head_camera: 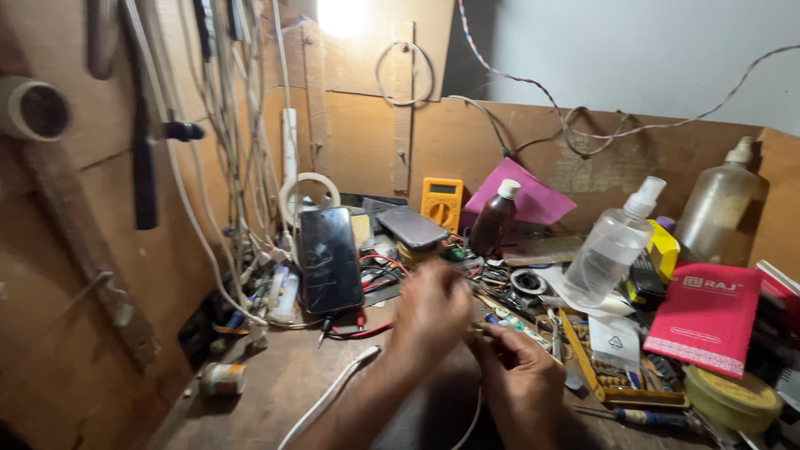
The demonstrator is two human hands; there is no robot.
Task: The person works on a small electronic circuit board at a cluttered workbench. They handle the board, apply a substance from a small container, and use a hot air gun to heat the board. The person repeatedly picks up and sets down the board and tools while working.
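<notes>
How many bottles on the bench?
3: a dark bottle by the pink sheet, a clear spray bottle mid-right, a cloudy bottle far right. Clutter may hide more.

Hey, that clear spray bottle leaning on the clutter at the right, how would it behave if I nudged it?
The clear spray bottle already sits tilted on loose clutter rather than flat, so it would probably tip or slide. Its round body looks apt to roll. It seems mostly empty thin plastic, so likely light.

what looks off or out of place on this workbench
The clear spray bottle leans tilted over the clutter right of centre rather than standing. A dark phone is propped upright against hanging cables. The left hand and right hand meet over something small, too blurred to identify.
</notes>
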